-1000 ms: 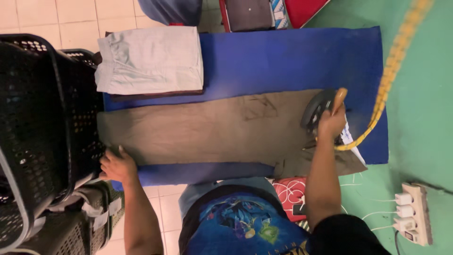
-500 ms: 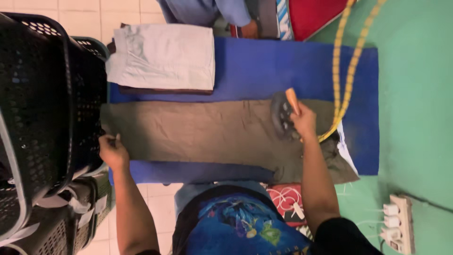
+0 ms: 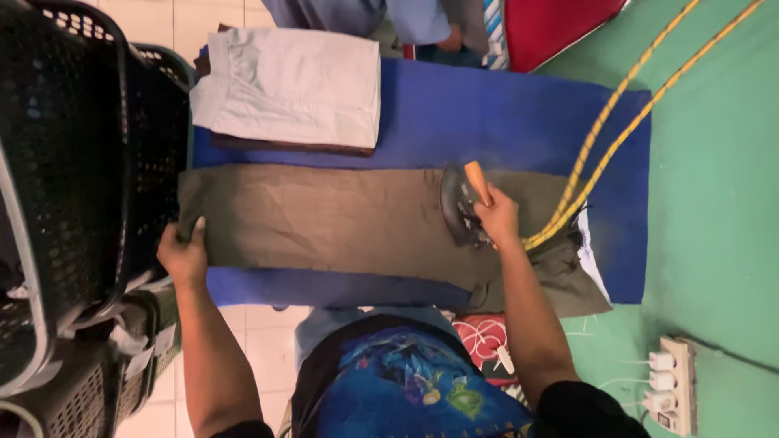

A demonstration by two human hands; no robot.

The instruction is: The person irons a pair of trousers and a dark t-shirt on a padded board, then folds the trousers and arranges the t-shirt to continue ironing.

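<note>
No package, sign or screen is visible. Only small pale tags (image 3: 154, 345) hang on the dark laundry baskets (image 3: 73, 162), at about 8 o'clock in the view.

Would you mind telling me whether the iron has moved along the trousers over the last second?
Yes. The iron, held by the right hand, has slid along the olive trousers away from the blue mat's right edge, towards the folded pale garment.
</note>
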